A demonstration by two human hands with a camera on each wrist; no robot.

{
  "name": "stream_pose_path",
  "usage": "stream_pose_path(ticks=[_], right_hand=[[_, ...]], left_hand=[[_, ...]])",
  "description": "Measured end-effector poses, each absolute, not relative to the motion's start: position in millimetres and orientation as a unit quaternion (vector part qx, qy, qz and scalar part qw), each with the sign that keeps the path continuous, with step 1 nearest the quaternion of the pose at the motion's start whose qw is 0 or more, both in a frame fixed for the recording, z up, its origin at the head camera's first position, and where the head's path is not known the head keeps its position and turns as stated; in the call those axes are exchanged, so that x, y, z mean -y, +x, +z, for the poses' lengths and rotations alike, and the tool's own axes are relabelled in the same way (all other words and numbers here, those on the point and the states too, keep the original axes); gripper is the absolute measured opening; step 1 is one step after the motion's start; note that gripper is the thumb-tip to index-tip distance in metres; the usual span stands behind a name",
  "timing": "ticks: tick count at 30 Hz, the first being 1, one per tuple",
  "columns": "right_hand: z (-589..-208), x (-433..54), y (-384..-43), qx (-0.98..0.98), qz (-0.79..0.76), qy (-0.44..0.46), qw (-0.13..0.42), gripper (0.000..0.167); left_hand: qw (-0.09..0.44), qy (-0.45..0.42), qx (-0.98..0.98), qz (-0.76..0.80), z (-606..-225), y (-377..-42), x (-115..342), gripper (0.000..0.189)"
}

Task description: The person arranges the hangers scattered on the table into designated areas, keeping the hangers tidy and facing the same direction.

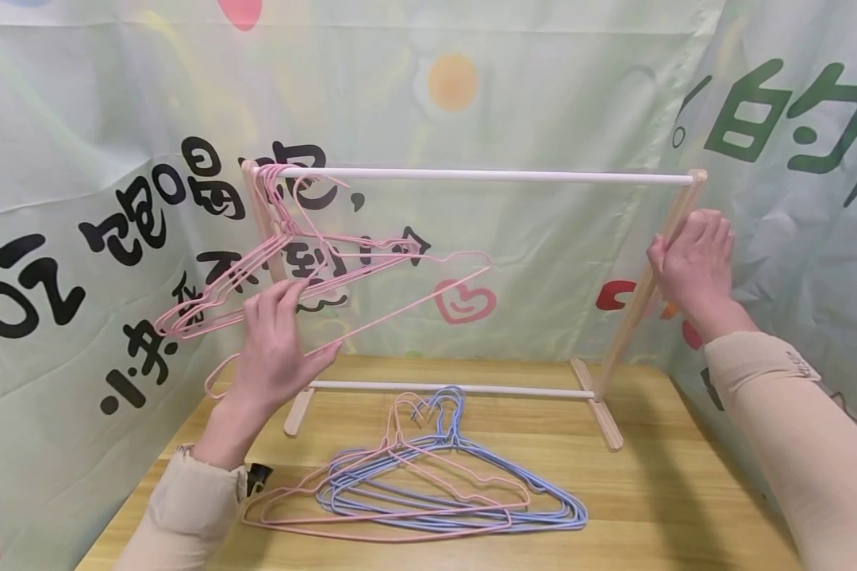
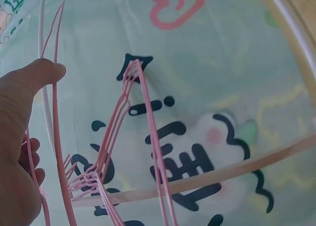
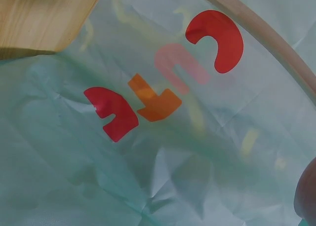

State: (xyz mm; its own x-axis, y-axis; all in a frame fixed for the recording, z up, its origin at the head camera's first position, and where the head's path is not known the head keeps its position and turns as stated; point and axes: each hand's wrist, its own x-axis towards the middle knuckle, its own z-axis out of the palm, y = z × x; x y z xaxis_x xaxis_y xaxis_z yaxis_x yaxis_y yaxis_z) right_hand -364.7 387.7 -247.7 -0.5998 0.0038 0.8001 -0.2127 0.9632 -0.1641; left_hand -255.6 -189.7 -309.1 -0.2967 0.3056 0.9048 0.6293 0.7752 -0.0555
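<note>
My left hand point(image 1: 274, 341) holds a pink wire hanger point(image 1: 400, 310) by its body, tilted, with the hook up near the left end of the white top rail point(image 1: 471, 174). In the left wrist view, the thumb point(image 2: 49, 70) lies against the hanger's wire and the fingers curl behind it. Several pink hangers point(image 2: 121, 105) hang bunched at the rail's left end, just beyond this hand. My right hand point(image 1: 696, 262) grips the rack's right wooden post point(image 1: 636, 317) below its top; most of that hand is outside the right wrist view.
On the wooden table point(image 1: 628, 492), several blue hangers point(image 1: 571, 507) lie stacked in front of the rack, with pink hangers point(image 1: 371, 540) overlapping them on the left. A lower white bar point(image 1: 528, 390) joins the rack's feet. A printed curtain point(image 1: 543, 79) stands behind and at both sides.
</note>
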Motion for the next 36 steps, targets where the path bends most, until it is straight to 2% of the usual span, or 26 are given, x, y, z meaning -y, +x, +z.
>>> stream_pose_path(ticks=[11,23,36], right_hand=[[-247,-386,-365,0.885,0.124,0.061,0.444,0.035],[-245,-386,-362,0.896,0.127,0.044,0.423,0.036],[-248,-387,-365,0.890,0.119,0.055,0.437,0.035]], left_hand=[[0.531,-0.271,0.795,-0.114,-284,-274,207,0.104],[0.496,-0.240,0.830,-0.089,-271,-289,222,0.107],[0.452,-0.215,0.862,-0.076,-271,-297,230,0.107]])
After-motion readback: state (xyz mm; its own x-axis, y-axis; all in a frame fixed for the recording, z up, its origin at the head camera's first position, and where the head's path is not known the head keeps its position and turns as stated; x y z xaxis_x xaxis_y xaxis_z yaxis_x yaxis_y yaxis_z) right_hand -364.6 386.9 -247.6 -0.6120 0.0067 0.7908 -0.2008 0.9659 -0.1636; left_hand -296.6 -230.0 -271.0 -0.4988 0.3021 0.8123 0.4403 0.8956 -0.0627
